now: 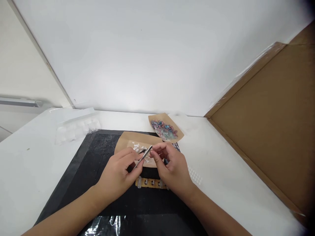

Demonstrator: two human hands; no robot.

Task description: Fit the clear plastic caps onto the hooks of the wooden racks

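My left hand [121, 170] pinches a thin dark and white strip [144, 156], which slants up to the right. At the strip's upper end is my right hand [172, 165], its thumb and fingertips pressed together; anything between them is too small to make out. Behind the hands lies a brown paper tray [125, 139] with small white pieces [136, 146] in it. Below the hands, a yellow strip [149, 183] with round metallic parts and clear pieces rests on the black mat [83, 173], partly hidden by my right hand.
A second brown paper tray [180, 133] holds colorful small packets [163, 128]. Clear plastic packaging [76, 129] lies at the back left. A sheet of white dots [195, 175] is right of my right hand. Cardboard [268, 124] stands at the right.
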